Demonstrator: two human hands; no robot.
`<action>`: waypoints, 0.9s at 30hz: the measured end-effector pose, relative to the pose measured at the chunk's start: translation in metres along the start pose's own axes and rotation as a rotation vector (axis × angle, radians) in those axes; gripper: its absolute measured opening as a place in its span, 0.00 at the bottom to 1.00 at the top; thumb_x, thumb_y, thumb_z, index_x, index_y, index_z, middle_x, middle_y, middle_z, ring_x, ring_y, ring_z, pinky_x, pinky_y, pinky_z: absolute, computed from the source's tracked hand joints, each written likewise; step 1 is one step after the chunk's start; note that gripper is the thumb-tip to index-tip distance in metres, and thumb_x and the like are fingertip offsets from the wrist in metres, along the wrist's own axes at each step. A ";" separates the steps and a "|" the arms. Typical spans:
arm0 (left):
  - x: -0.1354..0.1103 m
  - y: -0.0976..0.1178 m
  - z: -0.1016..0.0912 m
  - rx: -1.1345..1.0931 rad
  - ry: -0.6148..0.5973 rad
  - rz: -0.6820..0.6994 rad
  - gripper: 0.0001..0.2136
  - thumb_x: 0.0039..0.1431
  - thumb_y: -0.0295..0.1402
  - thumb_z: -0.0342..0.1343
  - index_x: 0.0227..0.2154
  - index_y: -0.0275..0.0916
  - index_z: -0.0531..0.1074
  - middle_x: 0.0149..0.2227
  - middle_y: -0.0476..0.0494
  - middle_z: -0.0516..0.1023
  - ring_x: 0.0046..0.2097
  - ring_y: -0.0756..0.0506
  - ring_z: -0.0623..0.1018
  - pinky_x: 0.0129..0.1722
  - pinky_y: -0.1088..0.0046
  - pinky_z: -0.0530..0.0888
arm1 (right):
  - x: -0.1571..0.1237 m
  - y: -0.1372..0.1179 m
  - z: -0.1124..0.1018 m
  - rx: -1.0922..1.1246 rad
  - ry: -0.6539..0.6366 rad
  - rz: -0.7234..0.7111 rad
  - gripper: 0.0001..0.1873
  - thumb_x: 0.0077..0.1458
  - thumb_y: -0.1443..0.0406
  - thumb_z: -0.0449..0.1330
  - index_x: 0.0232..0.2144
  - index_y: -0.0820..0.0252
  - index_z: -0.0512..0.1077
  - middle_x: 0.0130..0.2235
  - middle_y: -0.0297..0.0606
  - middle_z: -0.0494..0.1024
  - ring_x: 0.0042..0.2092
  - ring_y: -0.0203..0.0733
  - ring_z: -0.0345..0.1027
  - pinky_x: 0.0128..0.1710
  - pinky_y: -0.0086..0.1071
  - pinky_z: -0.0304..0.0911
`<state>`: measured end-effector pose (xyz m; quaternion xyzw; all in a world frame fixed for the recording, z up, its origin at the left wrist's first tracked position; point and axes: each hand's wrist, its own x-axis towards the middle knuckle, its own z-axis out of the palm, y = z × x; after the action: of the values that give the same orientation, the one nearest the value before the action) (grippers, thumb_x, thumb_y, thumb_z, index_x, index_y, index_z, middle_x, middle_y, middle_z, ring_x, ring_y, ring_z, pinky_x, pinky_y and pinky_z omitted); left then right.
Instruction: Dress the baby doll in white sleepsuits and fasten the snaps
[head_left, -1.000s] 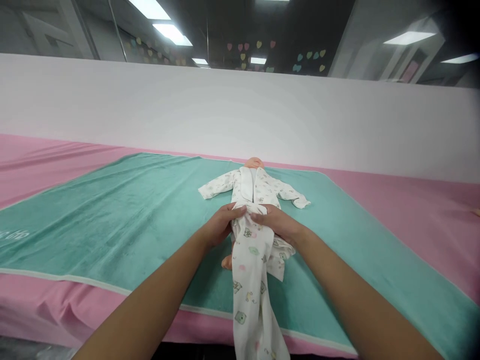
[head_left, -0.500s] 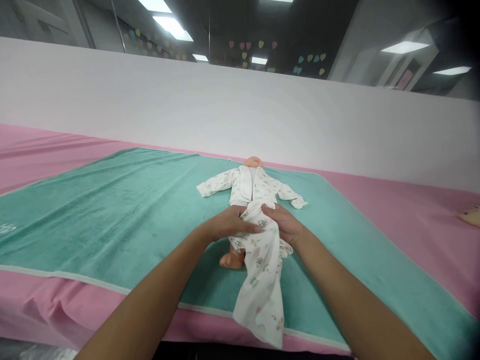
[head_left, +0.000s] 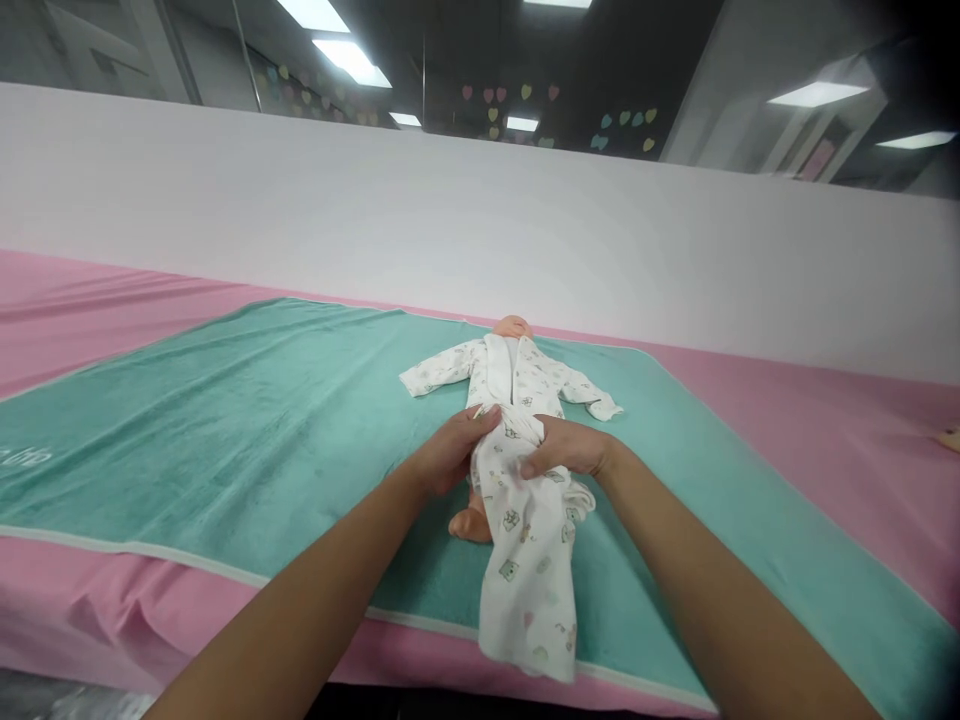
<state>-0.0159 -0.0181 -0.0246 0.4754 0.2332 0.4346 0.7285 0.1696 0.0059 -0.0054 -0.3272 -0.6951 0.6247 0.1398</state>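
A baby doll [head_left: 514,327] lies on its back in a white printed jacket [head_left: 536,375], sleeves spread to both sides. White printed baby pants [head_left: 529,560] are bunched about its hips and legs, with one pant leg hanging toward me over the near edge. My left hand [head_left: 454,450] is closed on the waistband at the left, thumb on top. On the right side, my right hand [head_left: 566,447] grips the same pants, its thumb pressing the cloth and its other fingers hidden. One bare doll foot [head_left: 471,524] shows below my left hand.
A green blanket [head_left: 262,420] with a pale hem lies under the doll, over a pink sheet [head_left: 787,420]. Behind stands a white wall [head_left: 450,220], with dark glass and heart stickers above. Part of a tan object [head_left: 951,439] shows at the right edge.
My left thumb has moved up to the waistband, and my right thumb has come down onto the cloth. The pant leg hangs slightly flatter. The view has shifted slightly.
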 end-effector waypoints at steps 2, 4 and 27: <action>0.000 0.000 -0.002 0.017 -0.072 -0.029 0.21 0.51 0.47 0.57 0.39 0.34 0.73 0.30 0.38 0.76 0.33 0.42 0.76 0.31 0.69 0.72 | 0.001 -0.001 0.000 0.004 0.013 0.024 0.25 0.38 0.63 0.68 0.42 0.61 0.73 0.39 0.40 0.78 0.40 0.46 0.71 0.41 0.38 0.67; 0.002 -0.001 -0.004 0.025 -0.094 -0.048 0.21 0.52 0.47 0.55 0.41 0.33 0.72 0.32 0.37 0.76 0.35 0.42 0.76 0.33 0.68 0.72 | 0.001 0.002 0.001 0.065 0.040 0.015 0.26 0.40 0.63 0.68 0.44 0.61 0.71 0.40 0.41 0.77 0.42 0.47 0.71 0.42 0.40 0.67; 0.007 0.008 0.000 0.485 -0.120 -0.142 0.19 0.40 0.38 0.66 0.38 0.37 0.74 0.38 0.41 0.77 0.39 0.43 0.75 0.35 0.70 0.71 | 0.003 0.030 -0.001 0.462 0.185 -0.196 0.21 0.47 0.59 0.64 0.43 0.64 0.72 0.39 0.44 0.77 0.37 0.45 0.72 0.36 0.37 0.66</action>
<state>-0.0158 -0.0104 -0.0168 0.6435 0.3198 0.2849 0.6344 0.1764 0.0094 -0.0348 -0.2733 -0.5466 0.7179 0.3335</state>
